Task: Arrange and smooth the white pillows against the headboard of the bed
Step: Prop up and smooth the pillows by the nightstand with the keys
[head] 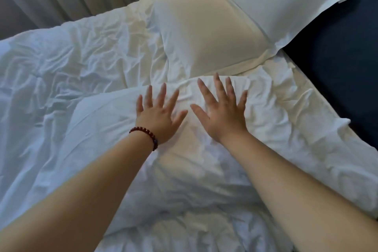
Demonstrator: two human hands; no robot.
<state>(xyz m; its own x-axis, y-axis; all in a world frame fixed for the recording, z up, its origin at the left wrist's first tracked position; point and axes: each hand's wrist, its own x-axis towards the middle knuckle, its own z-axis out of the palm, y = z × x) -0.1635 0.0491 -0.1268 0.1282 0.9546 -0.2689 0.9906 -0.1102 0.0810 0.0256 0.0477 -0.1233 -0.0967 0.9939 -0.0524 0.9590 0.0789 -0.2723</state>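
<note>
White cotton: three pillows are lying at the head of the bed, all close to the dark blue headboard (337, 63).
Near pillow (276, 112): it is lying with one end reaching toward the headboard, its cover creasing under both hands.
Left hand (159, 114): its grip is spreading wide, with straight fingers and a palm pressing flat on the near pillow, on the side farther from the headboard; a bead bracelet (147, 137) is sitting on the wrist.
Right hand (223, 112): its grip is also splaying open and pressing flat, just beside the left hand and nearer the headboard.
Plump pillow (204, 32): it is lying just off the headboard, looking smooth already.
Flat pillow (286, 0): it is leaning against the headboard, overlapping the plump pillow's corner.
Step in hand: the person is probably smoothing the near pillow's cover.
Doing it well: the palms should be sweeping apart from the middle toward the ends, staying flat and light so the cloth is stretching rather than bunching; the end toward the headboard is likely needing squaring afterwards.
</note>
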